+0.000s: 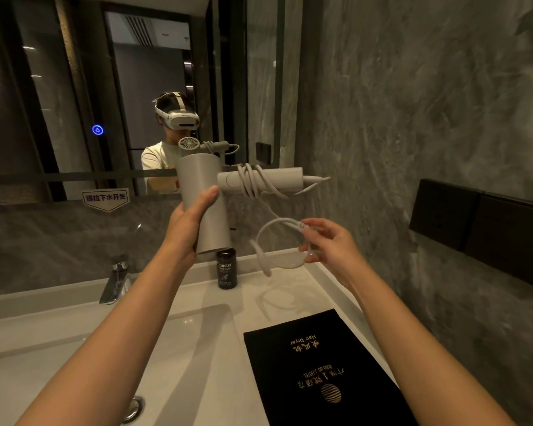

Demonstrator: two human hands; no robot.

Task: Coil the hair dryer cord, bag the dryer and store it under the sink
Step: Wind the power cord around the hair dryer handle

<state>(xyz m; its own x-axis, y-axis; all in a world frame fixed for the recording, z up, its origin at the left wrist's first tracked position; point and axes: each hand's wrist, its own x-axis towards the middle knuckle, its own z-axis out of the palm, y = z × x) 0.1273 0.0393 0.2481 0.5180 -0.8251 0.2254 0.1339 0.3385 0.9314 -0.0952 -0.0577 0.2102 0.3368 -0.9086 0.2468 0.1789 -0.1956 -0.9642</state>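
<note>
My left hand grips the barrel of the pale grey hair dryer, held upright above the counter with its handle pointing right. Several turns of the white cord wrap the handle. My right hand pinches the loose part of the cord, which hangs in a blurred loop below the handle. The black hair dryer bag with gold print lies flat on the counter, below my right hand.
A white sink basin with a chrome tap sits left of the bag. A small black bottle stands on the counter behind. A mirror faces me. Black wall panels are on the marble wall at right.
</note>
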